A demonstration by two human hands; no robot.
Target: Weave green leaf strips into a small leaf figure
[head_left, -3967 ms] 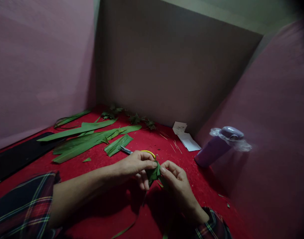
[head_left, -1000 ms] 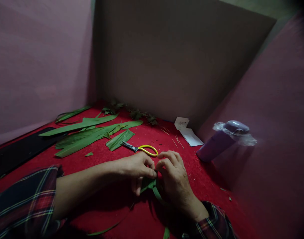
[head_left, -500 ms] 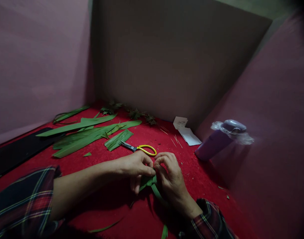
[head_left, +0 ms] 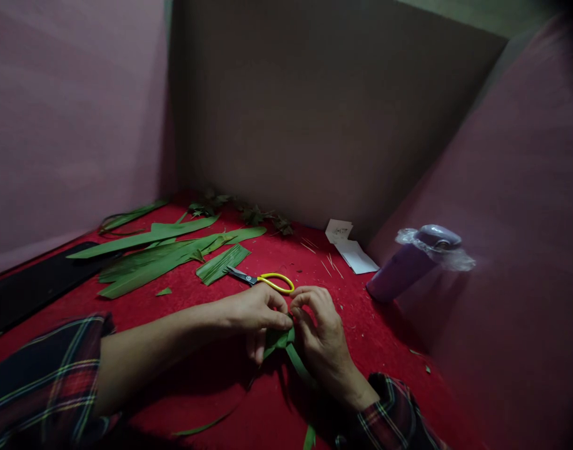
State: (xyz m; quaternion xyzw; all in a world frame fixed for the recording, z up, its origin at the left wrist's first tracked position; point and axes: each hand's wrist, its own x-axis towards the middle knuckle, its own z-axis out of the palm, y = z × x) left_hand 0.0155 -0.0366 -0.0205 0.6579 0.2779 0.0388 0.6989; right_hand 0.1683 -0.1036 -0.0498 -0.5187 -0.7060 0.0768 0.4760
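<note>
Between my two hands is a folded green leaf, with a strip of leaf trailing from it down to the right. My left hand is closed, its thumb and forefinger pinching the leaf's upper edge. My right hand is pinched at the same top edge, thumb against forefinger; whatever lies between those fingertips is too small to make out. Just beyond my hands, yellow-handled scissors lie on the red cloth, their blades touching a cut piece of leaf.
Long green leaves are spread at the left, near a black flat board. Thin wooden sticks and a folded white paper lie farther back. A purple bottle leans by the right wall. Leafy sprigs line the back wall.
Both hands keep their pinch on the folded leaf, almost unmoved. A thin leaf strip at the lower left has shifted slightly to the right. The whole view has moved a little.
</note>
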